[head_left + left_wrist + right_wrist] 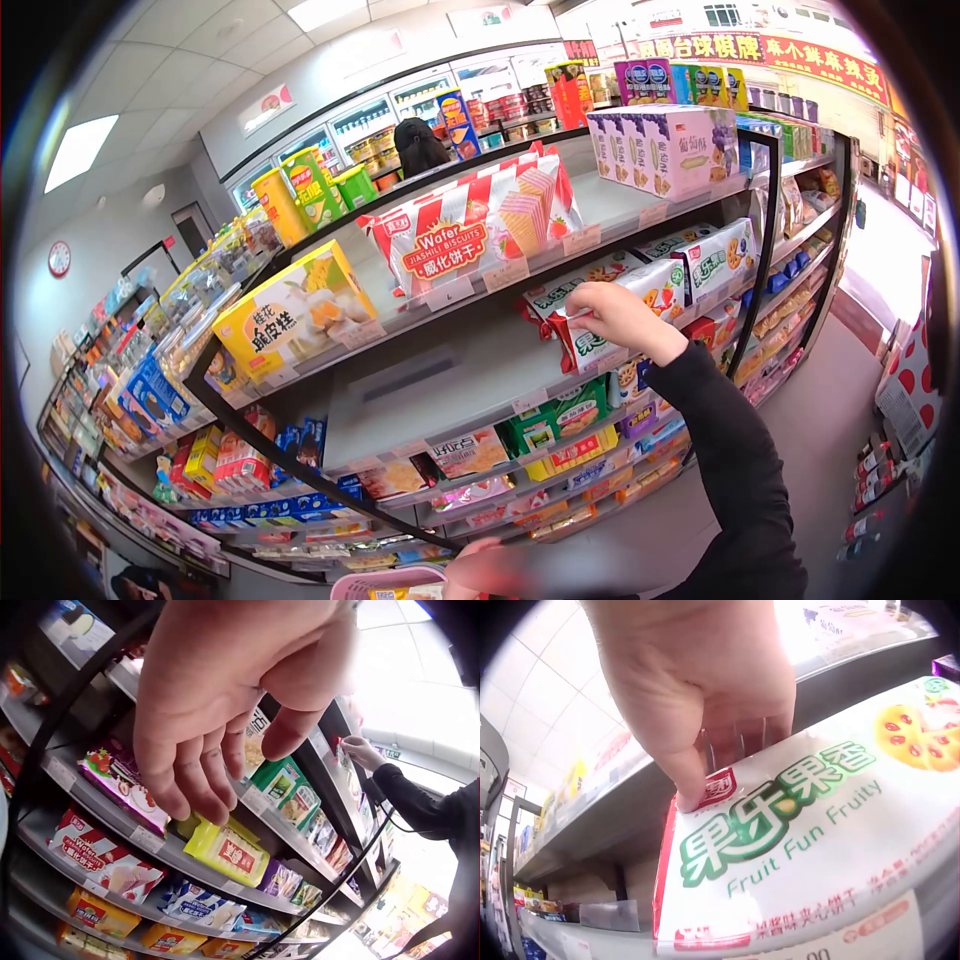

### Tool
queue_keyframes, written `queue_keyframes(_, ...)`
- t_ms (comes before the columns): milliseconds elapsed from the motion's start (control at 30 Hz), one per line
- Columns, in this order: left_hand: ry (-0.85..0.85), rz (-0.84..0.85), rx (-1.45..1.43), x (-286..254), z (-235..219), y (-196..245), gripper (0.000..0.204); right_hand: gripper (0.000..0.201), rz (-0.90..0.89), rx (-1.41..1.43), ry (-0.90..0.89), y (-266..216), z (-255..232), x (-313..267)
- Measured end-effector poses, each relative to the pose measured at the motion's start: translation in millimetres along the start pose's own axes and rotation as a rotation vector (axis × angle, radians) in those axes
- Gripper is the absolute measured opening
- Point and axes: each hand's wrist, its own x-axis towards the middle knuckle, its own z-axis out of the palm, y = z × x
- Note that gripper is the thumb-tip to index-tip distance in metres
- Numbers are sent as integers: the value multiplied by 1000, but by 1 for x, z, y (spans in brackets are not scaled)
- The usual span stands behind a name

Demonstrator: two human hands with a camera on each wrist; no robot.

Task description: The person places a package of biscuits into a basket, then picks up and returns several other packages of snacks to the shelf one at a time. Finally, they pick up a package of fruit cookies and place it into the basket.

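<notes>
My right hand (pixel 620 318) grips the upper left edge of a white biscuit packet (pixel 780 847) marked "Fruit Fun Fruity", with red edges and fruit biscuits pictured on it. In the right wrist view the thumb presses on its front by the red logo, and the fingers go behind its top edge. The packet stands at the front of a shelf, above a price label (pixel 855 937). My left hand (pixel 240 697) hangs low with loosely bent fingers and nothing in them, before the lower shelves. In the head view a pink basket (pixel 385 578) is beside it.
More white biscuit packets (pixel 722 262) stand right of the gripped one. On the shelf above are a red-and-white wafer bag (pixel 470 225), a yellow box (pixel 295 312) and pale purple boxes (pixel 665 150). Black shelf posts (pixel 765 240) rise beside the goods. A person's dark-haired head (pixel 420 147) shows behind the rack.
</notes>
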Motion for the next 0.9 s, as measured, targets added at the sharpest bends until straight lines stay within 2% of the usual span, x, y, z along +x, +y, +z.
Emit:
queue_keyframes(67,-94,126,74,26,29,38,29,13,-38,9,6,2,0,-3)
queue_keyframes(133,-83,303,299,63,47,73,35,13,-67,17,32,2,1,-3)
queue_keyframes(200,-4,536,436,100,70,122,39,13,-72,27,38,-1,1,-3)
queue_keyframes(267,84,728,523,142,84,150,49,13,-80,34,47,-2,-1,0)
queue_keyframes(333,135,791,753,168,99,179,66,13,-92,68,21,0,-2,2)
queue_keyframes(367,135,786,750,180,103,187,66,13,-89,69,16,-2,-3,5)
queue_keyframes(433,20,812,710,207,107,195,75,13,-110,145,39,-6,-3,11)
queue_keyframes(467,55,809,708,212,109,200,68,13,-105,144,34,-9,-4,13)
queue_keyframes(533,-98,425,419,216,104,213,61,14,-186,197,74,-16,-5,18)
queue_keyframes(567,-101,524,371,222,100,211,54,13,-165,180,94,-22,-4,20)
queue_keyframes(600,-103,522,371,221,96,211,54,13,-161,181,94,-28,-4,20)
queue_keyframes(667,-102,537,351,219,88,210,54,14,-233,-21,218,-39,-2,17)
queue_keyframes(700,-115,555,254,219,84,207,52,26,-237,-112,214,-43,-6,12)
queue_keyframes(733,-111,551,256,215,81,206,52,26,-237,-106,214,-48,-10,4)
queue_keyframes(800,-118,546,165,206,74,209,53,44,-37,-312,431,-50,-17,-16)
queue_keyframes(867,-118,566,148,198,65,207,52,57,121,-340,564,-19,-15,-43)
queue_keyframes(900,-120,581,130,195,62,207,51,58,288,-274,554,-6,-12,-55)
